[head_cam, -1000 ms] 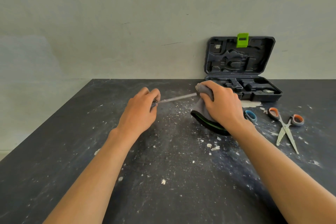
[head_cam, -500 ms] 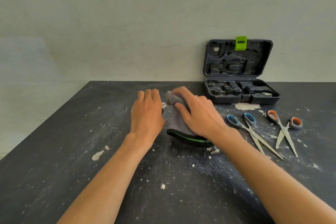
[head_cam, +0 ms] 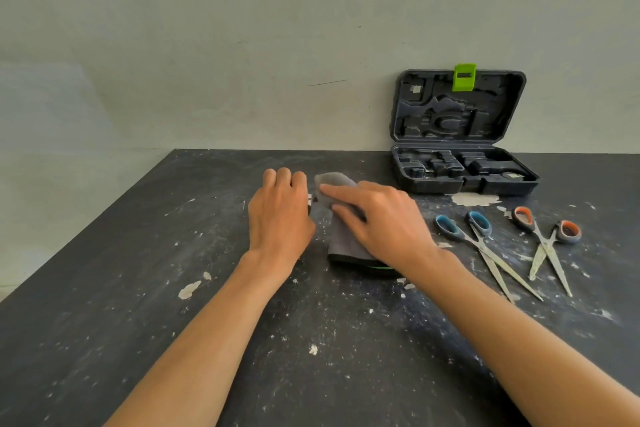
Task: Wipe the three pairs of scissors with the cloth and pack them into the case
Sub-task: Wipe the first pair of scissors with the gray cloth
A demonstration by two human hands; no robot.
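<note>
Wiping in progress at centre of the surface [head_cam: 104,288], head view only. Right hand [head_cam: 384,218] laid over the grey cloth [head_cam: 346,239], fingers [head_cam: 332,191] extended and pressing the cloth down, not curled round it. Left hand [head_cam: 277,215] just beside the cloth's left edge, knuckles up, fingers bent downward; a small dark item shows at the gap between hand and cloth, likely part of the third pair of scissors, but not confirmable. Whether the left fingers hold anything: cannot tell.

Blue-handled scissors [head_cam: 481,246] lying flat to the right of the cloth, handles toward the wall, blades running toward the near right, slightly parted. Orange-handled scissors [head_cam: 545,243] further right, same orientation, blades crossed open. Both well clear of either hand; right hand plainly the nearer.

Case [head_cam: 464,177] open against the wall beyond the two pairs, lid upright with green latch [head_cam: 464,77], moulded tray showing no scissors.

Judgement: first pair under wipe, none packed. Next pickup favours the right hand reaching rightward, taking the blue handles at the far end along the long axis.
</note>
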